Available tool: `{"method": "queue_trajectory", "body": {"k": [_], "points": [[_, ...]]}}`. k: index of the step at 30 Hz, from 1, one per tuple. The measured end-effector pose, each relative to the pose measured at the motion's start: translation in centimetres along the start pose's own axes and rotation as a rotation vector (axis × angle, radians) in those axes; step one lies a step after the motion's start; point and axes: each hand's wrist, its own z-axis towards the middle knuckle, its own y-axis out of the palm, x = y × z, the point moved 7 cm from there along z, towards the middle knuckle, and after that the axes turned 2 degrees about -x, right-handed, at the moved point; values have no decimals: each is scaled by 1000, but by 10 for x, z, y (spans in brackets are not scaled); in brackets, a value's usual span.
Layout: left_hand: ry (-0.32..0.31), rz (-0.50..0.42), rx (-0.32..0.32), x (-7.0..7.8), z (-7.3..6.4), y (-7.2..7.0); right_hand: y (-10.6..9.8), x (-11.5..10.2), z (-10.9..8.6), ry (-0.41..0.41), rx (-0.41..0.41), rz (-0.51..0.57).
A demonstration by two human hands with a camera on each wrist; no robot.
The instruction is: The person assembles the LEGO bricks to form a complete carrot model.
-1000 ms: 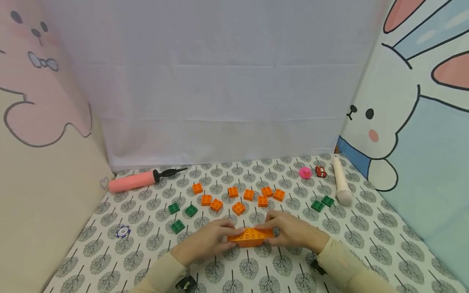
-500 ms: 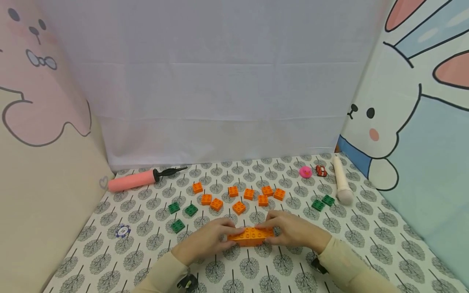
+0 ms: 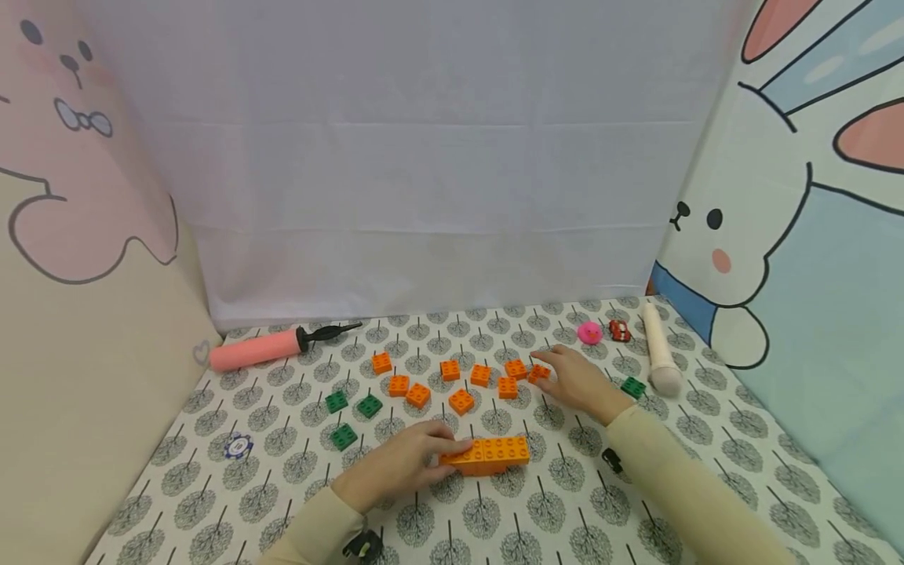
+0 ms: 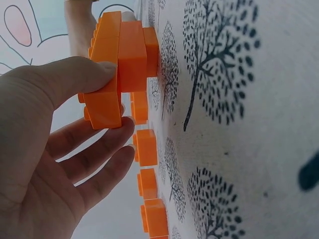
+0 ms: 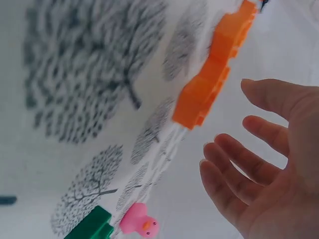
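Observation:
My left hand [image 3: 402, 464] grips the left end of a stepped orange toy-brick assembly [image 3: 494, 450]. In the left wrist view, the thumb presses its near side, with fingers behind; the assembly [image 4: 132, 57] is widest in its studded layer and narrows toward the cloth. My right hand [image 3: 581, 382] is over the right side of the cloth, fingers spread and holding nothing. Its fingertips are close to a loose orange brick [image 3: 539, 373], partly covered in the head view. A gap separates this open hand [image 5: 279, 159] from the nearest orange brick [image 5: 192, 104] in the right wrist view.
Several loose orange bricks [image 3: 461, 402] lie beyond the assembly. Green bricks [image 3: 344, 436] sit left and right. At the back are a pink hand pump [image 3: 256, 351], pink duck [image 3: 589, 333], red toy car [image 3: 619, 330] and pale club-shaped object [image 3: 660, 351]. A poker chip [image 3: 238, 446] lies left.
My right hand has let go of the orange assembly and moved forward and right toward the loose orange bricks, its fingers now spread. The left hand keeps its grip on the assembly, which stays in place.

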Motion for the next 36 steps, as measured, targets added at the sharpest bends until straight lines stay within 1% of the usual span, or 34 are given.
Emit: {"method": "queue_trajectory", "body": {"k": [3,7,10,13,17,23,26,30,33,36], "points": [[2,5,-2,-1,0,0,5,6,9,20,-41,-18],[19,36,7,0,0,0,11,9,14,40,-72,-24],[33,51,25,2,1,0,13,12,13,50,-71,-19],[36,42,35,3,1,-1,14,13,13,54,-64,-2],[38,47,33,3,0,-2,16,14,13,48,-56,20],[36,54,26,2,1,-1,17,14,11,31,-38,21],[32,45,25,1,0,0,13,9,5,17,-25,33],[25,13,24,1,0,2,1,-4,-14,-35,25,43],[14,0,21,2,0,2,-9,-20,-32,-110,75,45],[5,16,17,2,-1,0,-15,-40,-49,-196,96,70]]}}
